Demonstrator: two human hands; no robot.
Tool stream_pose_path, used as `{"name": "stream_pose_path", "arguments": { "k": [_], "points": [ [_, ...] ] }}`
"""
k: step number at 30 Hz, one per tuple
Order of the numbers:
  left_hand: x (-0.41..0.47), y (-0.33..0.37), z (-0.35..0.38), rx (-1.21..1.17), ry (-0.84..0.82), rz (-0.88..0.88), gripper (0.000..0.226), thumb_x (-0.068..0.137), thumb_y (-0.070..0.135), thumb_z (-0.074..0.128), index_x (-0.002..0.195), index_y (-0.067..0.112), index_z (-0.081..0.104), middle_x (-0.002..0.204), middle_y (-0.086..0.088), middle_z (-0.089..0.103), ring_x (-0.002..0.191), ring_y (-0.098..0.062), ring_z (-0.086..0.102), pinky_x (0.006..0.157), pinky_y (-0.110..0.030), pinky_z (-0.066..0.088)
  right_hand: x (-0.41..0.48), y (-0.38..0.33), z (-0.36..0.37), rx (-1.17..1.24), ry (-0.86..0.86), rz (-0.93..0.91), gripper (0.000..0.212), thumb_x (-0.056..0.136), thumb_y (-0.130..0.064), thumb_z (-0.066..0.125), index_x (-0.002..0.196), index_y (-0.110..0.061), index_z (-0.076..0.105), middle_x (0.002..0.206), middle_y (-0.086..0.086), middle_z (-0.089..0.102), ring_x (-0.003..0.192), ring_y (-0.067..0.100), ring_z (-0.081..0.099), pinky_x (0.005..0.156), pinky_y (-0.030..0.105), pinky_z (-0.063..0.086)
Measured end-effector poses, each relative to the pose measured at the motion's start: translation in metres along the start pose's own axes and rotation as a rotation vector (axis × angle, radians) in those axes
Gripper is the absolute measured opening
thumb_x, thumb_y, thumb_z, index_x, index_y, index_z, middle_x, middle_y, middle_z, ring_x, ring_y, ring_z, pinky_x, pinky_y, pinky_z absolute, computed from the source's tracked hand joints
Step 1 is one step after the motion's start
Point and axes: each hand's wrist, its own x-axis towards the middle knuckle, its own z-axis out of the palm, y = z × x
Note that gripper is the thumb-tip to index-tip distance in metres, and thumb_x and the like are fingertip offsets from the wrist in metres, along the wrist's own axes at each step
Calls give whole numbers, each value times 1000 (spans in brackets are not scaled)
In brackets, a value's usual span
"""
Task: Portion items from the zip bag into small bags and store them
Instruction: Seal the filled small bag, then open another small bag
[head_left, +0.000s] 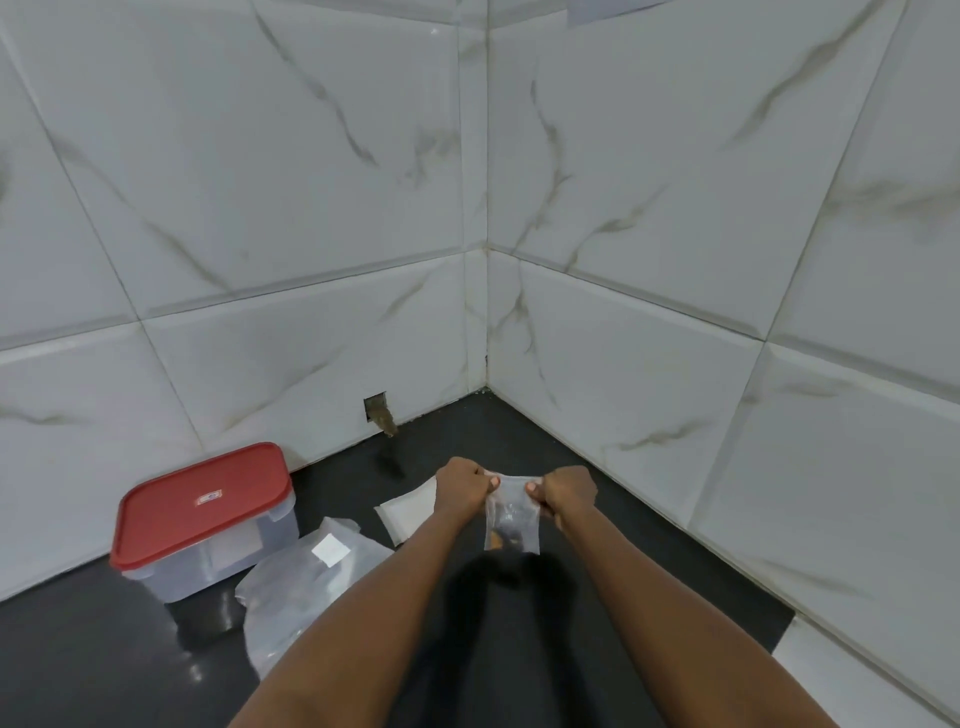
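A small clear bag (511, 519) with dark and brownish items at its bottom hangs above the black counter. My left hand (462, 486) pinches its top left corner and my right hand (569, 493) pinches its top right corner, with the top edge stretched between them. The large clear zip bag (306, 582) with a white label lies crumpled on the counter to the left, partly under my left forearm. A flat stack of small white bags (408, 512) lies just behind my left hand. A clear storage box with a red lid (205, 514) stands shut at the left.
White marble-patterned tiled walls meet in a corner behind my hands. A small hole (376, 408) is cut in the left wall near the black counter (104, 665). The right wall runs close beside my right arm.
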Motion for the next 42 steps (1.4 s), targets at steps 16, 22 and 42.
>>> {"name": "stream_pose_path", "arguments": {
  "k": [16, 22, 42],
  "points": [
    [67, -10, -36, 299, -42, -40, 27, 80, 2, 69, 107, 0, 66, 116, -14, 65, 109, -23, 60, 92, -25, 44, 22, 1, 30, -578, 236, -350, 20, 93, -7, 45, 110, -8, 55, 118, 11, 56, 109, 29, 54, 86, 33, 46],
    [54, -29, -53, 680, -210, -118, 54, 79, 24, 73, 126, 3, 55, 127, -11, 58, 117, -23, 55, 94, -26, 43, 5, -8, 87, -687, -270, -368, 40, 86, -31, 65, 117, -6, 58, 120, 13, 60, 111, 28, 60, 90, 35, 49],
    [-6, -17, -85, -270, 59, 8, 27, 90, 29, 60, 70, 11, 64, 61, -4, 62, 52, -9, 55, 51, -14, 46, -58, -44, 70, 0, -243, -501, 27, 75, 0, 63, 61, -21, 54, 78, 2, 66, 81, 20, 65, 80, 38, 55]
  ]
}}
